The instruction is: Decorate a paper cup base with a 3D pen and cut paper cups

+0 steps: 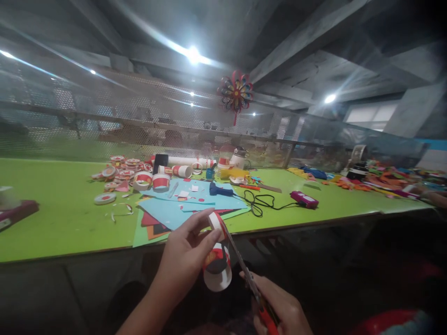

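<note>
My left hand (185, 256) pinches a red-and-white paper cup piece (217, 225) in front of the table's front edge. Below its fingers hangs a second rounded part (217, 274), white with red and a dark inside; whether the two are joined I cannot tell. My right hand (279, 302) is closed round the red handles of scissors (244, 267). The scissors point up and left, and their blade tips touch or lie just beside the right edge of the upper piece.
The green table (87, 237) bears blue paper sheets (164, 211), a blue glue gun (220, 190) with a black cord, a purple box (303, 199), cut cups (161, 181) and a pile of red-and-white discs (125, 174). A mesh partition stands behind.
</note>
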Demonstrator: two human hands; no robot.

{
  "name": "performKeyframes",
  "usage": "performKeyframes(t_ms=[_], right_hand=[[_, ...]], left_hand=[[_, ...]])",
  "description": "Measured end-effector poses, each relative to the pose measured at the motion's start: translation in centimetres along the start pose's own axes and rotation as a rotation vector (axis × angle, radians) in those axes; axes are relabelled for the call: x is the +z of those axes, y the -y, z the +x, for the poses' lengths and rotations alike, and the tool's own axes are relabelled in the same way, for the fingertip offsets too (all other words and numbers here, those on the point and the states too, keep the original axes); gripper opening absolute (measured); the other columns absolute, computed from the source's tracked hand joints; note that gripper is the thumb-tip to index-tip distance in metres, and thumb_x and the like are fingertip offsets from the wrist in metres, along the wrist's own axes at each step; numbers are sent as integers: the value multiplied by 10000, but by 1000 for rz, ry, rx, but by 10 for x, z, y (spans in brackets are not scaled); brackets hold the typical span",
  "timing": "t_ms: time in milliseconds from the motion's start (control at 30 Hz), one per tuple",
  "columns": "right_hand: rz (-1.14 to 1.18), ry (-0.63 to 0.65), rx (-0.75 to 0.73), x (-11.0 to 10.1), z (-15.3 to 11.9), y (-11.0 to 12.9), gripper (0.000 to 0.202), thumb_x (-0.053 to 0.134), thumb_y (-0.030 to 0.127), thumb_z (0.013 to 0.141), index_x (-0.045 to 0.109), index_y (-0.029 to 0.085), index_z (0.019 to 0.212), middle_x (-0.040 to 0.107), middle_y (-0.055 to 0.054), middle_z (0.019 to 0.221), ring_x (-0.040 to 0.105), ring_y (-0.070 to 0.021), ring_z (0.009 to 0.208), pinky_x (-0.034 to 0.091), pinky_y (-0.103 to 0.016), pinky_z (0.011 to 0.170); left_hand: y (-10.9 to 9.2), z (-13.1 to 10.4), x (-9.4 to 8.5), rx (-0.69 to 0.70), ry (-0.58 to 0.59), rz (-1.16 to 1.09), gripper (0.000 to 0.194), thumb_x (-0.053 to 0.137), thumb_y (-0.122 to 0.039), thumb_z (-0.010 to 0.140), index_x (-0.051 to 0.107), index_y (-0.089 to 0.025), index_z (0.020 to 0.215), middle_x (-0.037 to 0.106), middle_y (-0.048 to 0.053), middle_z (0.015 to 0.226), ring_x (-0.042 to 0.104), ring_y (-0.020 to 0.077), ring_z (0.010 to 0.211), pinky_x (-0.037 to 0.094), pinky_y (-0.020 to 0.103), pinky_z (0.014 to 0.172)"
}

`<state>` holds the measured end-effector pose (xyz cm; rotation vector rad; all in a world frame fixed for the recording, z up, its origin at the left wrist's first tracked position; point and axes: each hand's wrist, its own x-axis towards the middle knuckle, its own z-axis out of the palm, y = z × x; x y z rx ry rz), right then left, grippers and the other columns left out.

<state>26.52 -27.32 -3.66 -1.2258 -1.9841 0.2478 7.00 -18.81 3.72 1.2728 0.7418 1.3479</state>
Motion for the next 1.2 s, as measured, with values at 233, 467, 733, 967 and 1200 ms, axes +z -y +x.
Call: performKeyframes(t_ms=[233, 467, 733, 967, 1200], right_hand=[[5, -53, 15, 3, 5, 11, 394, 513, 157, 823, 621, 182, 1201, 694, -68, 863, 679, -196, 779, 553, -250, 736], [19, -37, 59, 5, 10, 22, 310, 537, 179, 817, 669, 181, 1097, 683, -53, 794, 670, -188, 732, 548, -231, 694], [42, -2, 101, 5, 7, 16, 329, 485, 168, 850, 638, 163, 1141, 697, -73, 905, 682, -190, 849, 532, -247, 780], [72, -62, 44, 12, 0, 1, 391, 508, 136, 795, 620, 176, 1167, 704, -66, 938, 683, -193, 864, 521, -244, 777], [98, -48, 111, 19, 1, -2, 371, 504, 117, 778, 650, 168, 1115, 704, -65, 904, 684, -187, 832, 515, -231, 756]], left_hand=[[0, -1, -2, 46, -45, 39, 440, 799, -335, 642, 714, -169, 1041, 751, 82, 923, 713, 254, 884, 599, 337, 769], [4, -4, -9, 49, -57, 62, 448, 794, -341, 654, 706, -161, 1055, 757, 85, 920, 717, 260, 881, 602, 349, 773], [10, -3, -7, 24, -29, 68, 445, 755, -330, 714, 659, -173, 1119, 736, 85, 985, 712, 239, 902, 596, 311, 731], [12, 2, -2, 51, -44, 102, 431, 739, -362, 718, 685, -159, 1095, 722, 91, 980, 659, 257, 992, 555, 351, 843], [11, 2, -3, 79, -32, 129, 413, 708, -346, 754, 676, -170, 1127, 699, 35, 955, 653, 199, 909, 552, 271, 812]])
